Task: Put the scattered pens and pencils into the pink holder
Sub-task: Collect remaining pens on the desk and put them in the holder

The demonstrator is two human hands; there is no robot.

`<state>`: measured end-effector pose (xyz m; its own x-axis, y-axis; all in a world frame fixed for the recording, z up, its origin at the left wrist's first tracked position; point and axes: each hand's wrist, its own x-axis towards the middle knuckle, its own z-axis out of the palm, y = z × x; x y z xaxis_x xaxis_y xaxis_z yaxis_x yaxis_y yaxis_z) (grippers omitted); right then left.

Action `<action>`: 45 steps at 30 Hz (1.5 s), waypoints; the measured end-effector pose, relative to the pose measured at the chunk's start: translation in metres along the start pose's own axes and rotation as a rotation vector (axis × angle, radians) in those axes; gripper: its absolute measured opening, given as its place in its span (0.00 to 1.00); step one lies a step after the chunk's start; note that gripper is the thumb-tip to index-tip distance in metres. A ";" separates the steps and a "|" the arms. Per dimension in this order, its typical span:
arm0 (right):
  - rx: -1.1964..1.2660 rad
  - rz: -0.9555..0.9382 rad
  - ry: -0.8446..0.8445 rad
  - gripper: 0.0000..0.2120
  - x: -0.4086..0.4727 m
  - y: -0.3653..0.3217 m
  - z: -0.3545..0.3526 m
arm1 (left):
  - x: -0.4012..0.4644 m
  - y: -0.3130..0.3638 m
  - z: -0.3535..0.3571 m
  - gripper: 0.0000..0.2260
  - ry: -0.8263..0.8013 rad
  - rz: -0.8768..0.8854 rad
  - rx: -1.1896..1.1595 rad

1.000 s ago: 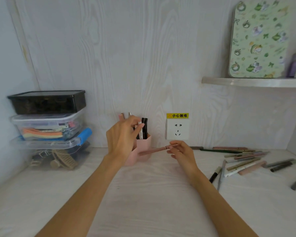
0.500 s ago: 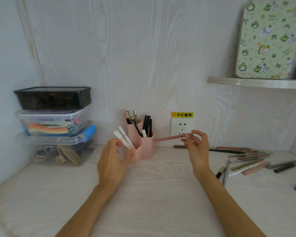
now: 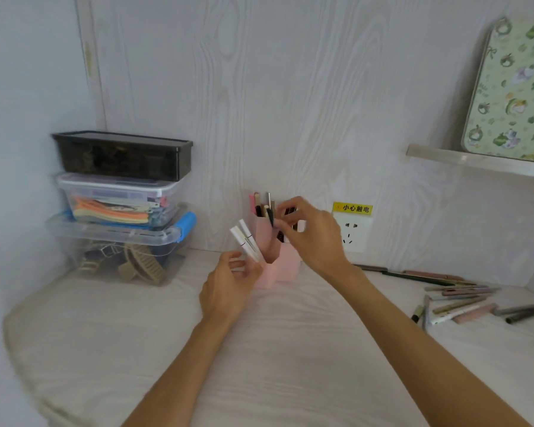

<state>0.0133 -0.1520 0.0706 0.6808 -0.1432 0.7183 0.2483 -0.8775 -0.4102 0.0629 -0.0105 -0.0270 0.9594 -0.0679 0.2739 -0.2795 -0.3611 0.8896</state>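
The pink holder (image 3: 287,268) stands against the back wall with three compartments. Dark and pink pens stick out of its tall part, and two white pens (image 3: 245,241) lean out of the low front part. My right hand (image 3: 312,238) hovers over the right compartment with its fingertips pinched together; the pink pen it carries is almost hidden behind the fingers. My left hand (image 3: 228,288) sits at the holder's lower left, fingers spread and brushing the low compartment. Several scattered pens and pencils (image 3: 457,303) lie on the desk at the right.
Stacked plastic boxes (image 3: 117,217) fill the left corner. A wall socket (image 3: 355,234) with a yellow label is just right of the holder. A shelf (image 3: 475,161) at upper right carries a green patterned tin (image 3: 512,94). More pens (image 3: 413,275) lie along the wall.
My right hand swung left from in front of the socket to above the holder, bringing the pink pen with it. My left hand stayed by the low compartment.
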 end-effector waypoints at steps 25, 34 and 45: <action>-0.402 0.462 -0.157 0.23 -0.134 0.139 -0.133 | -0.081 0.083 0.090 0.26 -0.648 0.413 0.364; -0.443 0.518 -0.282 0.18 -0.154 0.171 -0.151 | -0.108 0.102 0.147 0.17 -0.483 0.540 0.453; -0.417 0.375 -0.402 0.14 -0.105 0.149 -0.096 | -0.044 0.059 0.079 0.10 -0.335 0.439 0.483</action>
<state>-0.0869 -0.3119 -0.0124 0.8914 -0.3617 0.2731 -0.2853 -0.9160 -0.2819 0.0072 -0.1023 -0.0149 0.7448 -0.5532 0.3731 -0.6669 -0.6000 0.4418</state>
